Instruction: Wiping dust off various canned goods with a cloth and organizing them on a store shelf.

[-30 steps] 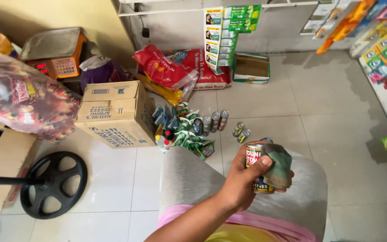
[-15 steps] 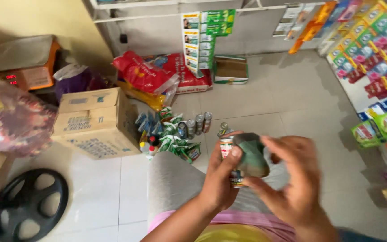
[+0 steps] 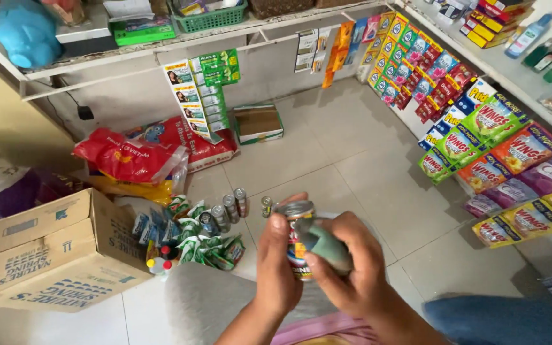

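Tin can (image 3: 296, 246) — upright, held low in the middle of the view, above the pale tiled floor (image 3: 365, 172). Left hand (image 3: 277, 265) is wrapped around the can's side, fingers clenched on it, thumb up near the silver lid. Right hand (image 3: 346, 265) presses a grey-green cloth (image 3: 327, 246) against the can's right side, fingers curled over the cloth — grasping it. Both hands touch the can or cloth; the can's label is mostly hidden.

On the floor behind the can: a short row of small cans (image 3: 234, 204) standing upright, beside a heap of green and blue sachets (image 3: 193, 236). Cardboard box (image 3: 52, 252) at far left, just beside the heap. Red plastic bags (image 3: 142, 156) lie against the wall. Strips of colourful snack packets (image 3: 487, 147) hang down the right side under a shelf (image 3: 519, 70).
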